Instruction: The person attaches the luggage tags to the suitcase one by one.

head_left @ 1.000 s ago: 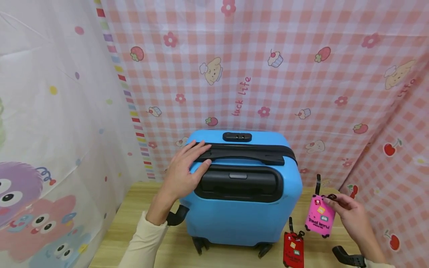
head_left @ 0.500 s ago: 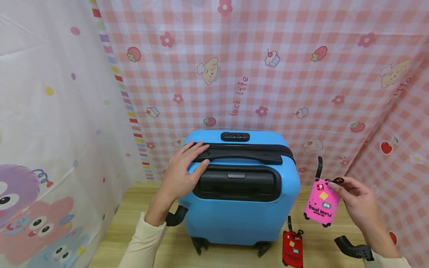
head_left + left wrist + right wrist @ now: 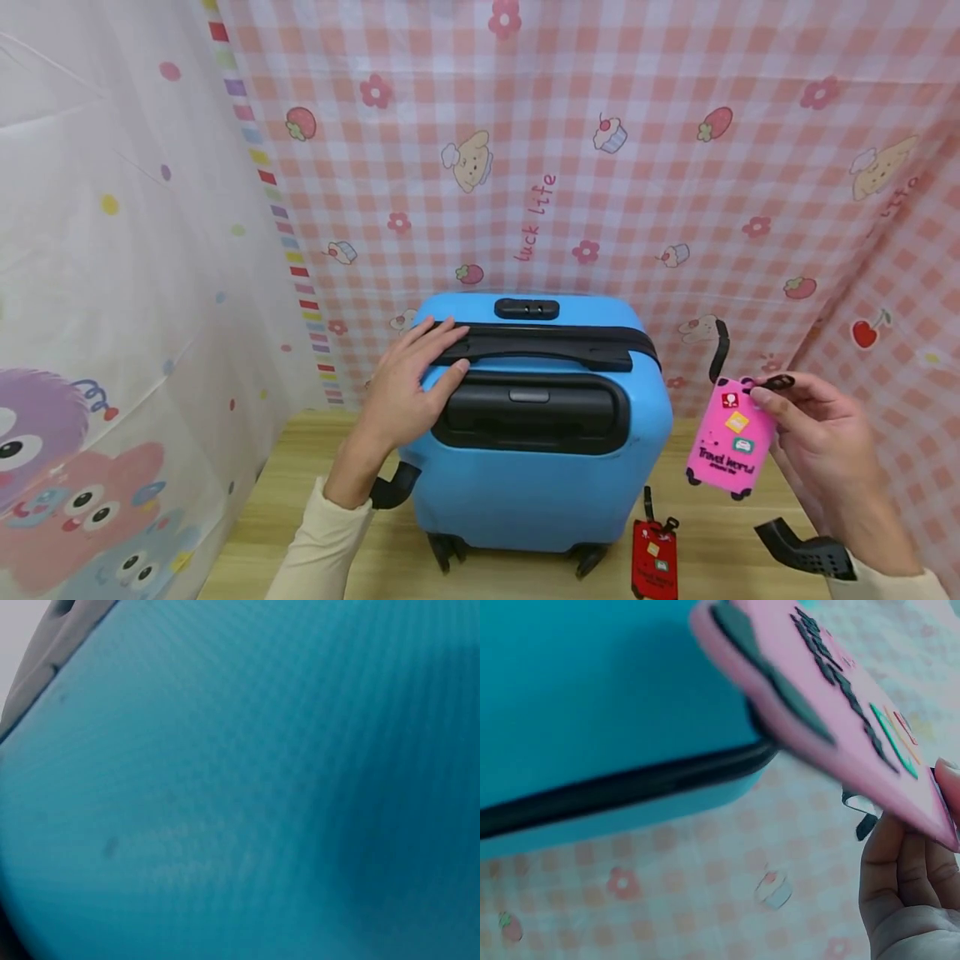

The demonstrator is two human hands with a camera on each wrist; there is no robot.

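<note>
- L hand [image 3: 412, 387]: fingers extended, thumb spread away from them; rests on case [image 3: 525, 496] at L end of top handle [image 3: 540, 352]. No firm grip visible. L wrist cam gives mostly blurred blue shell, no fingers.
- R hand [image 3: 832, 433]: pinches pink tag [image 3: 731, 442] by its upper R corner, thumb in front, fingers behind.
- Pink tag: R of case, apart from it in head view, printed face twd head cam, tilted a bit. Looks held up off table [image 3: 390, 554]. R wrist cam has its lower end in front of case; can't tell gap there.
- Strap [image 3: 718, 354] sticks up loose from tag's top; buckle [image 3: 780, 383] by R fingertips. Not fastened to anything, AFAICT.
- Red tag [image 3: 654, 567]: on table near case's front R wheel [image 3: 591, 560], no hand on it.
- Step in hand (my read): pink tag picked up, L hand steadying case; tag not yet on case.
- Next move, prob.: bring tag twd case w/ pinch kept firm, strap end free & not bent under. If strap's to be threaded, L hand needs to leave its spot & help. Risk: tag twisting, since it's held at one corner only.
</note>
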